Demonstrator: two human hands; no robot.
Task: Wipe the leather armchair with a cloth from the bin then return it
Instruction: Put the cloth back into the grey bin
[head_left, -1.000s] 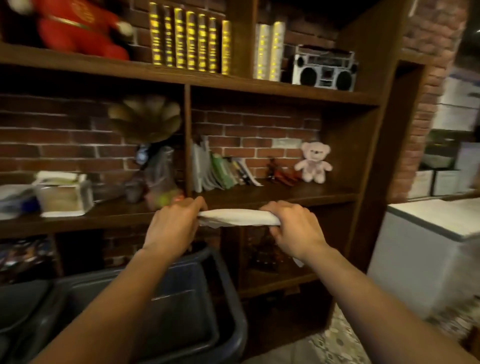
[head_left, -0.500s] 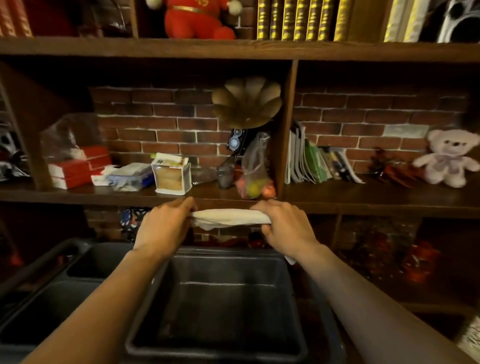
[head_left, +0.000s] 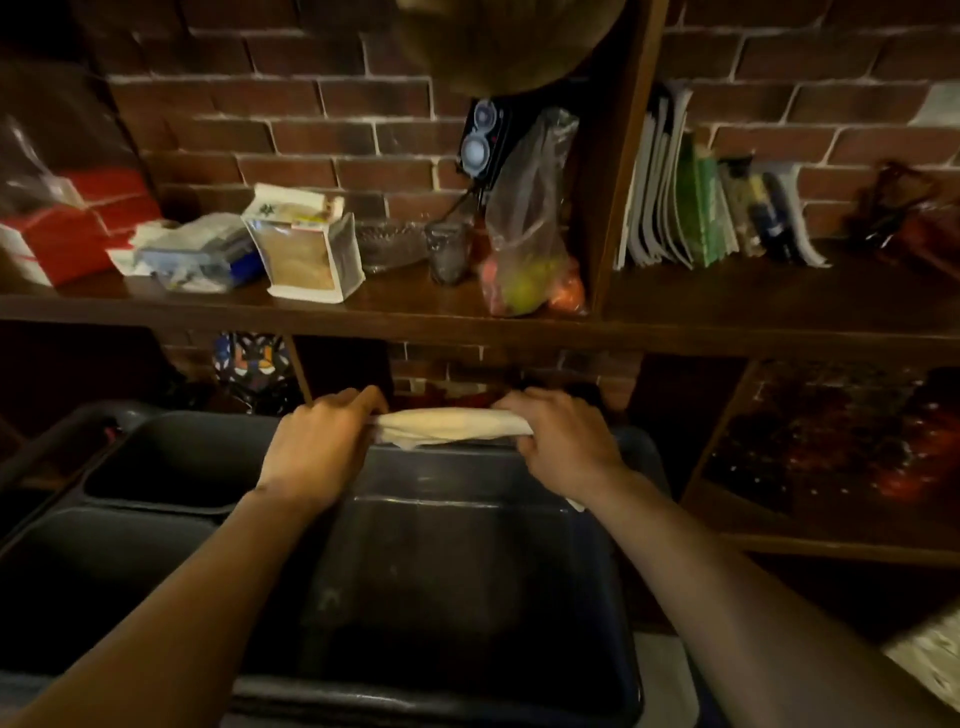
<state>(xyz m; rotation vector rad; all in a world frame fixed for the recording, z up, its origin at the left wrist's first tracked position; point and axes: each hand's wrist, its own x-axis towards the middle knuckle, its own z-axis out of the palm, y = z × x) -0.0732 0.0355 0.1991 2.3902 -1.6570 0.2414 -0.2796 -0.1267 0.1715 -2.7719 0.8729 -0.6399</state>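
Both the left hand (head_left: 324, 447) and the right hand (head_left: 563, 441) grip the rolled cloth (head_left: 452, 426) above the bin (head_left: 467, 696); released unevenly, the cloth may catch on the bin's far rim.

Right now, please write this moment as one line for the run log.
stage: returning cloth | left hand: grip on cloth | right hand: grip on cloth | cloth: rolled, above bin | not yet released
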